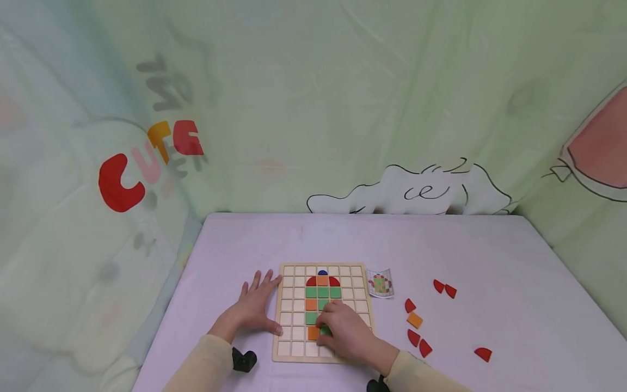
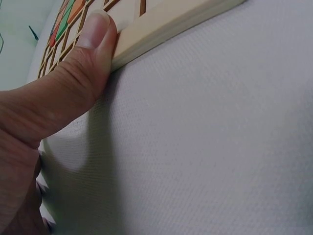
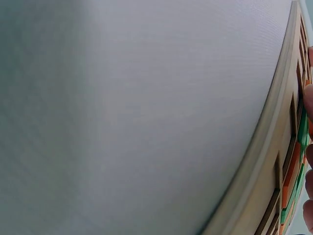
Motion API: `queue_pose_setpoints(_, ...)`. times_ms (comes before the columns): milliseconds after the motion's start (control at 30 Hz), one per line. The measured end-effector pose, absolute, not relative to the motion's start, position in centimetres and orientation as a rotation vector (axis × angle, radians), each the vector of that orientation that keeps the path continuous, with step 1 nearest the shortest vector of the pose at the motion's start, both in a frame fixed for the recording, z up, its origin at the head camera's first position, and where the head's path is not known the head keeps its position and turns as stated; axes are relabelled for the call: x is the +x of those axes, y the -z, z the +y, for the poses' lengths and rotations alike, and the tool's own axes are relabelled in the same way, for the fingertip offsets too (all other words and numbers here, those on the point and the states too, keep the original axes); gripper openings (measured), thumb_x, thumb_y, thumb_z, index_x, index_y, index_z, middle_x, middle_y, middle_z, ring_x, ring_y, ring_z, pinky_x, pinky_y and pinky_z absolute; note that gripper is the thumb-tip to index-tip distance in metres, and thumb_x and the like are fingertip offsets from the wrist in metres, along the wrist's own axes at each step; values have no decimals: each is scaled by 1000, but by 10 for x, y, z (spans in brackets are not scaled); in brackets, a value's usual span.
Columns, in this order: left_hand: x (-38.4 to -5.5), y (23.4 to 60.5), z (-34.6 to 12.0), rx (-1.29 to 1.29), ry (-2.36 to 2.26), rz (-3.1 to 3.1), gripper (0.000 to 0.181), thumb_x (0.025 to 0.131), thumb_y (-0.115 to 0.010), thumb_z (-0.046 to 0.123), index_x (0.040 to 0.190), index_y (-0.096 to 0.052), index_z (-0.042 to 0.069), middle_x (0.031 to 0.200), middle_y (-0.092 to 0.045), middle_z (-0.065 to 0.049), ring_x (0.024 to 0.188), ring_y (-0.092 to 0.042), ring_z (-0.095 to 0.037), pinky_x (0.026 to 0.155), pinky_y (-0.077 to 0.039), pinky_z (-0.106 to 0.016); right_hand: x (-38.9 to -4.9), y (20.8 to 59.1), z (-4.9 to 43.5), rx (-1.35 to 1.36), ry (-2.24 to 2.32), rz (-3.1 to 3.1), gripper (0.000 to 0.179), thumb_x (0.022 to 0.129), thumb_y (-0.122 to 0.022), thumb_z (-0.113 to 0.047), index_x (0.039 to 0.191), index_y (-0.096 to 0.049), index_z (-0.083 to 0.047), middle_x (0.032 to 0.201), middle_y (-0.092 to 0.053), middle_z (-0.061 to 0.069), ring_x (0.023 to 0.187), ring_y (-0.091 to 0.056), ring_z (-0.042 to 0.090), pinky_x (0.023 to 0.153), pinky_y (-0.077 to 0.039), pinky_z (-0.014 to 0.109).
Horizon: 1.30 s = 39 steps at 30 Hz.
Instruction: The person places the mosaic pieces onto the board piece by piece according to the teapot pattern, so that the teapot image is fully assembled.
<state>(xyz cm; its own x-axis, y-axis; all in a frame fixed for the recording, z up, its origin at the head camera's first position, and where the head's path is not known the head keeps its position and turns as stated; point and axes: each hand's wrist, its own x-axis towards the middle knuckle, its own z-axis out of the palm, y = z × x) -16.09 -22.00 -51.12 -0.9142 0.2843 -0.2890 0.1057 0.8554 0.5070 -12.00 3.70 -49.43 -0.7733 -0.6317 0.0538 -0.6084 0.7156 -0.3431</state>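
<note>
A wooden grid board (image 1: 292, 351) lies on the table with coloured tiles set in its middle columns. My left hand (image 1: 254, 307) is spread along its left side; in the left wrist view the thumb (image 2: 93, 41) presses on the frame. My right hand (image 1: 350, 332) bends over the lower middle cells. Its thumb and fingertips pinch a green square tile (image 1: 325, 330) beside an orange square tile (image 1: 312, 332). The palm and fingers hide cells to the right. Only the fingers (image 3: 309, 100) show at the edge of the right wrist view.
A small pattern card (image 1: 380, 283) lies right of the board. Further right are several red quarter-round tiles (image 1: 483, 354) and a loose orange square (image 1: 415, 319). Higher on the board sit a blue half-round tile (image 1: 322, 273) and more green squares (image 1: 323, 292). Fabric hangs behind the table.
</note>
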Motion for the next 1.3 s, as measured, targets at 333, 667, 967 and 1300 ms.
queue_pose_setpoints(333,-163,517,-223,282,-688,2680,128,60,-98,45,163,-28,16,173,-14,-14,160,1,-42,127,-1,-67,-120,494,34,-1026,510,2861,24,79,-88,-32,93,-78,-14,91,-69,-5,87,-55,12,83,-53,30)
queue_pose_setpoints(667,-162,513,-222,297,-692,2686,128,59,-98,45,162,-28,14,172,-16,-16,159,0,-44,126,-2,-68,-120,495,33,-1041,523,2899,23,80,-87,-31,91,-77,-14,91,-69,-5,90,-59,14,90,-55,33)
queue_pose_setpoints(967,-162,513,-223,307,-695,2689,128,59,-99,44,162,-29,13,172,-16,-17,159,-2,-45,126,-4,-69,-119,498,30,-1015,515,2935,21,81,-86,-32,87,-76,-15,86,-66,-6,85,-54,12,81,-53,30)
queue_pose_setpoints(1300,-162,514,-222,303,-686,2685,128,59,-98,45,162,-29,13,172,-17,-17,159,-2,-45,126,-4,-69,-115,493,45,-840,681,2851,19,82,-86,-29,91,-76,-15,91,-66,-9,89,-54,10,83,-55,32)
